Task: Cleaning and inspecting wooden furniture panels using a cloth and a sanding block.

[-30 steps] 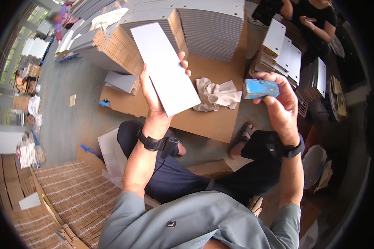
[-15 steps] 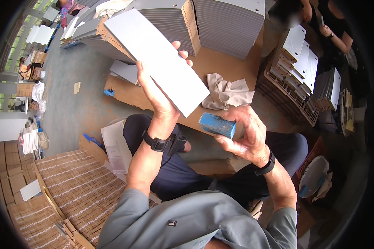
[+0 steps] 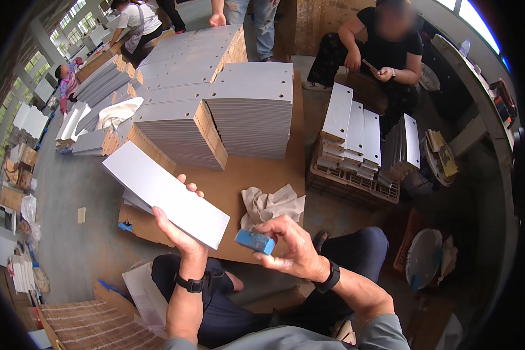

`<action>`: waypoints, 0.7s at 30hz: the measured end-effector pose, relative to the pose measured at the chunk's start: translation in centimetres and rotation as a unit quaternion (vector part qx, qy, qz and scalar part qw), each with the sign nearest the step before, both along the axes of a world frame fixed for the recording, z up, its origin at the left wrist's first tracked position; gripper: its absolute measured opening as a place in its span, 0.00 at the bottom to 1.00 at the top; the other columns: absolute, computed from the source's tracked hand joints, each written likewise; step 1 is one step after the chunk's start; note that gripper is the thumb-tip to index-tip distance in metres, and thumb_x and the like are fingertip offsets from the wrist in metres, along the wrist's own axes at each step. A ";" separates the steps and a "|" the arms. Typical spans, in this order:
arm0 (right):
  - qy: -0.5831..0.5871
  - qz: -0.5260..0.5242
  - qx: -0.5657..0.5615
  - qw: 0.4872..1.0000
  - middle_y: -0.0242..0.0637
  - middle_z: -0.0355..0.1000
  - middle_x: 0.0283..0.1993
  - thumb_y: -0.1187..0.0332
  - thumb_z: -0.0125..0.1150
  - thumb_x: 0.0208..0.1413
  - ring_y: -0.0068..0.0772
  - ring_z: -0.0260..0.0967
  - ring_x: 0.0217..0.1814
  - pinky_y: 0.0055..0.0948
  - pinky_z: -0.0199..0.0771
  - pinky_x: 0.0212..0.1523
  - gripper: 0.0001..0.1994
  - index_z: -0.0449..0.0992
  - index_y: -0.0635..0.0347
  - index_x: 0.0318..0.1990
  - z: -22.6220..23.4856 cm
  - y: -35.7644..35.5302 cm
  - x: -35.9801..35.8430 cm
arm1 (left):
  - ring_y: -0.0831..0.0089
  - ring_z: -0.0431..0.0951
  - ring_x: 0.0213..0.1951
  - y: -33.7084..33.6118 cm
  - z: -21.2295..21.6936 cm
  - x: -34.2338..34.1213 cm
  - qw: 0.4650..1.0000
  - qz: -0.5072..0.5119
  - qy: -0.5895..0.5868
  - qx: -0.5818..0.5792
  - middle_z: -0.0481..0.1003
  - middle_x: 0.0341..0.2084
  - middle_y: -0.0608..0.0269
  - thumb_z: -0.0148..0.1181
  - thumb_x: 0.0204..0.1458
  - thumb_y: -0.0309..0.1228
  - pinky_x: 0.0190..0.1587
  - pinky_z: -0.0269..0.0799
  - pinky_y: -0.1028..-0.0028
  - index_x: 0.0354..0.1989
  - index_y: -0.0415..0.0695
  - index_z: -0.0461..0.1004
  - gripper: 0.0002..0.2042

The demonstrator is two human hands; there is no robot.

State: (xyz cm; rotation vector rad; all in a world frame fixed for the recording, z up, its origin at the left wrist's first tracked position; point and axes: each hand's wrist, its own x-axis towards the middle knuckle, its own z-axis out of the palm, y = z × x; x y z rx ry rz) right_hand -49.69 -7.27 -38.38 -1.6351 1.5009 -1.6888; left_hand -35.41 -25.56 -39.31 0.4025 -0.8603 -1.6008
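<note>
My left hand (image 3: pixel 179 234) grips a long white rectangular panel (image 3: pixel 163 193) from below, its flat face turned up and its far end pointing up-left. My right hand (image 3: pixel 293 246) holds a small blue block (image 3: pixel 255 241) by its end, close to the panel's near right corner. Both hands hover over my lap and the front edge of a brown cardboard sheet (image 3: pixel 227 181). A crumpled beige rag (image 3: pixel 271 204) lies on that cardboard just beyond my right hand.
Tall stacks of grey-white panels (image 3: pixel 239 111) with holes sit on the cardboard ahead. More panels stand in a crate (image 3: pixel 356 175) at right. A seated person (image 3: pixel 385 52) is behind it; other people stand at top left. Corrugated sheets (image 3: pixel 93 326) lie at lower left.
My right hand dropped with the blue block from upper right to beside the panel's near corner. The panel tilted from upright to lying flatter, and my view swung up toward the stacks.
</note>
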 end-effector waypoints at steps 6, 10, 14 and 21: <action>0.005 -0.021 0.005 1.000 0.36 0.77 0.44 0.70 0.75 0.51 0.32 0.74 0.44 0.30 0.75 0.47 0.17 0.77 0.60 0.47 -0.5 -0.1 -0.9 | 0.62 0.75 0.50 0.1 0.3 -0.1 1.000 0.009 0.006 -0.016 0.70 0.59 0.47 0.38 0.67 0.60 0.51 0.75 0.61 0.71 0.43 0.58 0.36; -0.018 -0.008 0.014 1.000 0.40 0.79 0.47 0.70 0.75 0.53 0.35 0.77 0.46 0.32 0.76 0.49 0.19 0.77 0.63 0.50 -1.2 0.3 -0.6 | 0.61 0.75 0.51 0.5 0.0 0.4 0.999 0.021 -0.003 -0.027 0.69 0.60 0.46 0.39 0.66 0.61 0.52 0.75 0.61 0.72 0.42 0.56 0.37; 0.008 -0.040 0.009 0.999 0.41 0.78 0.43 0.68 0.76 0.51 0.36 0.77 0.43 0.32 0.77 0.45 0.21 0.78 0.63 0.51 -1.1 0.2 -0.9 | 0.56 0.74 0.53 0.0 -0.6 0.2 0.998 0.007 0.057 -0.018 0.67 0.63 0.43 0.43 0.62 0.65 0.57 0.72 0.56 0.74 0.41 0.53 0.43; 0.046 -0.054 -0.015 0.997 0.34 0.76 0.36 0.68 0.76 0.47 0.28 0.70 0.31 0.27 0.74 0.35 0.19 0.78 0.61 0.47 -1.1 -0.4 -0.4 | 0.56 0.75 0.54 0.5 1.0 -0.3 0.995 0.041 -0.016 -0.087 0.68 0.62 0.43 0.42 0.61 0.67 0.56 0.75 0.56 0.72 0.42 0.56 0.44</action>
